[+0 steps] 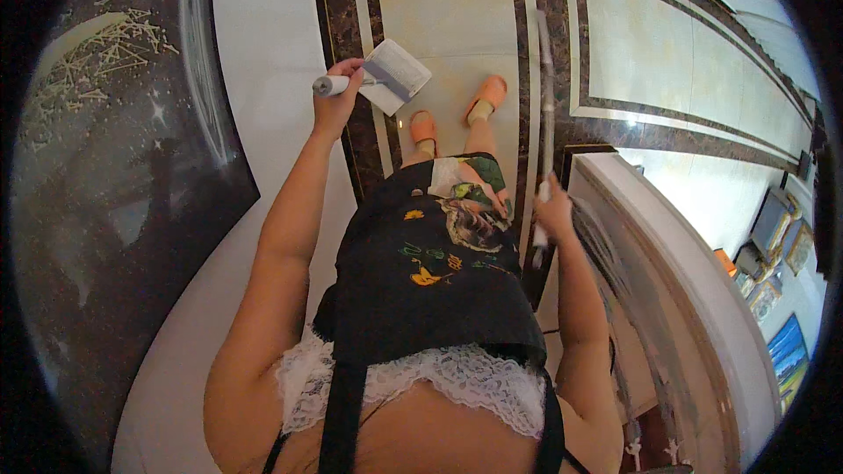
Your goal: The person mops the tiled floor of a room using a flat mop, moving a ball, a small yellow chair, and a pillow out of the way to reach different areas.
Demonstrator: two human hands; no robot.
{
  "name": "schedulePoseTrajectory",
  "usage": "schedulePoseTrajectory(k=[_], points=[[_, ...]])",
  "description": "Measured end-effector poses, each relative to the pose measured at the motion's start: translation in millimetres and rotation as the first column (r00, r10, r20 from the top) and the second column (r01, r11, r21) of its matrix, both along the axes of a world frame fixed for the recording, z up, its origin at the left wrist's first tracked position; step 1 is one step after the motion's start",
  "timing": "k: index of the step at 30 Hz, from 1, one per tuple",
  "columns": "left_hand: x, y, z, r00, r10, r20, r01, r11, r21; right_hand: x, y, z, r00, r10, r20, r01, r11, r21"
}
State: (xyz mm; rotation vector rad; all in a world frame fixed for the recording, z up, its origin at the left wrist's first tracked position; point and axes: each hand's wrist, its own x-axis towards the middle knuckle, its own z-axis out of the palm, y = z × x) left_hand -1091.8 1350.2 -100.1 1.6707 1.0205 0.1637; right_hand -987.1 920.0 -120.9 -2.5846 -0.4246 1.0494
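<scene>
My left hand [339, 102] is closed around the grey-white handle of a flat, white, roughly square tool head [398, 72] with a grey band across it; it looks like a flat mop or brush head, but I cannot tell which. That head is held above the floor, left of my feet. At the right, my right hand [555, 210] grips a long, thin white pole [548, 105], blurred, which points away from me past the corner of a low wall. A black apron [435, 303] with printed figures covers my front.
Pale floor tiles [448, 6] with dark marble borders run ahead. A white wall [270, 46] with a large dark picture [145, 210] stands at left. At right is a pale ledge [685, 263], with framed pictures [787, 349] beyond. My orange shoes [489, 95] are on the tiles.
</scene>
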Motion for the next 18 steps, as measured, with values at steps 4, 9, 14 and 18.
schedulePoseTrajectory(k=[4,9,14,18], points=[[1.1,-1.2,-8.3,0.999,0.026,0.019,-0.026,0.999,0.025,-77.9,0.9,42.7,0.918,0.122,-0.377,-0.157,0.985,-0.064],[-2.3,-0.4,-14.5,0.993,0.104,0.047,-0.104,0.994,-0.014,-83.6,15.3,73.8,0.772,0.364,-0.520,-0.451,0.891,-0.046],[-20.1,1.6,2.1,0.993,0.115,-0.033,-0.115,0.993,-0.001,-4.3,-1.6,111.9,0.878,0.097,-0.469,-0.133,0.990,-0.043],[-47.9,4.1,16.7,0.969,0.241,-0.051,-0.241,0.971,-0.001,47.3,27.4,90.8,0.945,0.180,-0.274,-0.201,0.978,-0.050]])
